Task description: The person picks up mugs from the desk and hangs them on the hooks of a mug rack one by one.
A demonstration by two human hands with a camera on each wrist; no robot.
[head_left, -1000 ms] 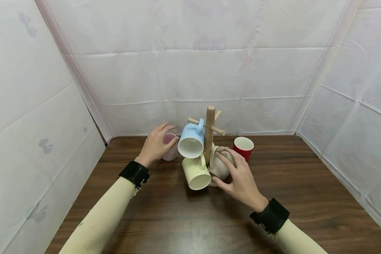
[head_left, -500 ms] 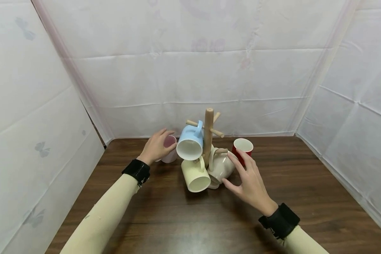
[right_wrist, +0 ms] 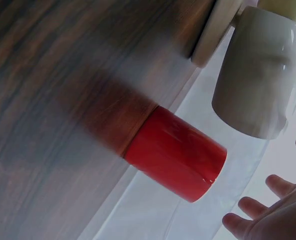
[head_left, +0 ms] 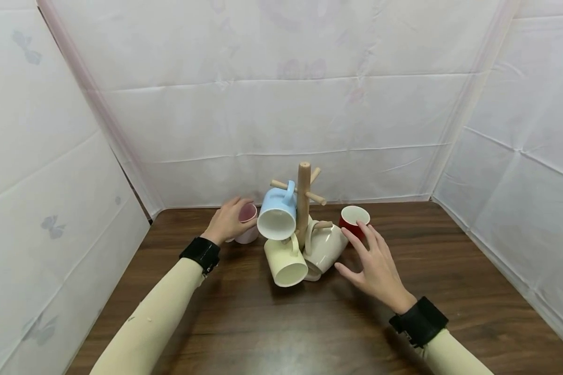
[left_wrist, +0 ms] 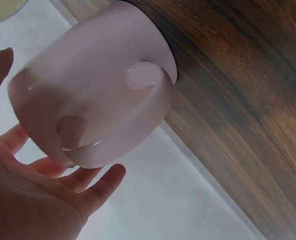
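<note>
The left grip (head_left: 226,222) is spread around the pink mug (left_wrist: 97,75); the right grip (head_left: 377,265) is spread beside the white mug (head_left: 327,247).

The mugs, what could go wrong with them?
Maybe a bump. The left hand is at the pink mug, close beside the hanging blue mug; lifting pink could knock blue. The right hand is near both the hanging gray mug and the red mug, so it might tip either.
</note>
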